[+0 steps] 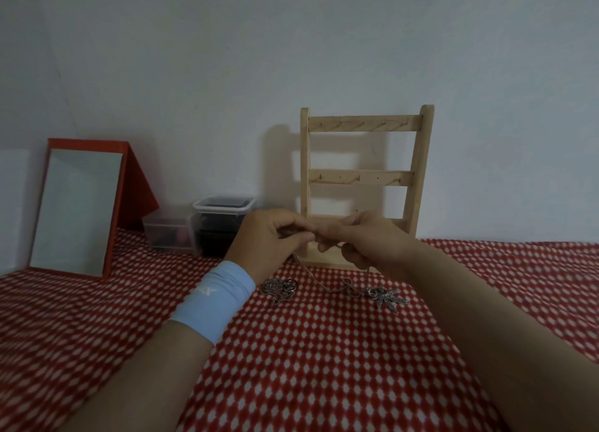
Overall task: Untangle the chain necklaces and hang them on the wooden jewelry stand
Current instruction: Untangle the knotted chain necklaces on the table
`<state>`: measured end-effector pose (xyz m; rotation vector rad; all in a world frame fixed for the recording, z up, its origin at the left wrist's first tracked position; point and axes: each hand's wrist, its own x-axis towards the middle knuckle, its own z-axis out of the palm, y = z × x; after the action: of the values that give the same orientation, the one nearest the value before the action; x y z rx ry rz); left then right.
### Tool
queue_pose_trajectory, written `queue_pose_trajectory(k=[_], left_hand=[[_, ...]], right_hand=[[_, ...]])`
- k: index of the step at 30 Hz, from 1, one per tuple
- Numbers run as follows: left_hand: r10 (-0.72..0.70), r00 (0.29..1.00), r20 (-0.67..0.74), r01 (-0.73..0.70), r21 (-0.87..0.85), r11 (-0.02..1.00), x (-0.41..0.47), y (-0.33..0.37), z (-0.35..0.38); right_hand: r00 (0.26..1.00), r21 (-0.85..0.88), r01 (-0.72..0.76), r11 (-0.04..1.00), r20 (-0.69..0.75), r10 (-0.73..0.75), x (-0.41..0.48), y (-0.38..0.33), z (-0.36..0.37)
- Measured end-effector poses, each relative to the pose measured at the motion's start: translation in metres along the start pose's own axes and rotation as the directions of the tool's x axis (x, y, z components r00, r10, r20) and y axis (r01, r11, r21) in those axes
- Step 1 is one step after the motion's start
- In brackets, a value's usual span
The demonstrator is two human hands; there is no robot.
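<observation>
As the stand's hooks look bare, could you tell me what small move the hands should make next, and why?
Probably ease the left hand and right hand apart to loosen the chain: both pinch it close together, and it trails to a knot beside the leaf pendant. The stand holds nothing.

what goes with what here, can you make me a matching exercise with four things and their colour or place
Things:
1 wooden jewelry stand
2 mirror
3 leaf pendant
4 wristband

Descriptions:
a light blue
b lying on the checked cloth
c red-framed, leaning at far left
d upright, pale wood

Pairs: 1-d, 2-c, 3-b, 4-a
</observation>
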<state>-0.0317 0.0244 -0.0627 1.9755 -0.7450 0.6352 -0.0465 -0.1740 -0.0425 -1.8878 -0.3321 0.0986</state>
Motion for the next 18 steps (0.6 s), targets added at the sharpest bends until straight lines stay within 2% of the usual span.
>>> queue_pose_trajectory(k=[3, 7, 11, 14, 18], left_hand=[[0.139, 0.99, -0.036, -0.135, 0.084, 0.987, -0.0003, -0.0015, 0.0], [0.209, 0.977, -0.044, -0.201, 0.138, 0.97, 0.0002, -0.0031, 0.0004], [0.065, 0.997, -0.038, -0.065, 0.022, 0.998, -0.0008, 0.0002, 0.0019], [-0.012, 1.0, 0.005, 0.012, -0.033, 0.999, -0.0027, 0.0029, 0.0039], [-0.082, 0.996, -0.019, 0.08, -0.098, 0.992, -0.0045, 0.0009, 0.0039]], right_hand=[[1.0, -0.044, -0.006, 0.999, 0.008, 0.006, 0.0001, 0.0012, -0.0005], [0.999, -0.036, 0.026, 0.999, -0.027, -0.027, 0.0035, 0.0045, 0.0015], [1.0, 0.056, 0.004, 0.998, -0.002, -0.004, 0.0028, 0.0046, 0.0017], [1.0, 0.041, -0.012, 0.999, -0.015, 0.013, 0.0013, 0.003, 0.0015], [1.0, 0.014, -0.022, 1.0, -0.022, 0.022, -0.0005, -0.0003, 0.0014]])
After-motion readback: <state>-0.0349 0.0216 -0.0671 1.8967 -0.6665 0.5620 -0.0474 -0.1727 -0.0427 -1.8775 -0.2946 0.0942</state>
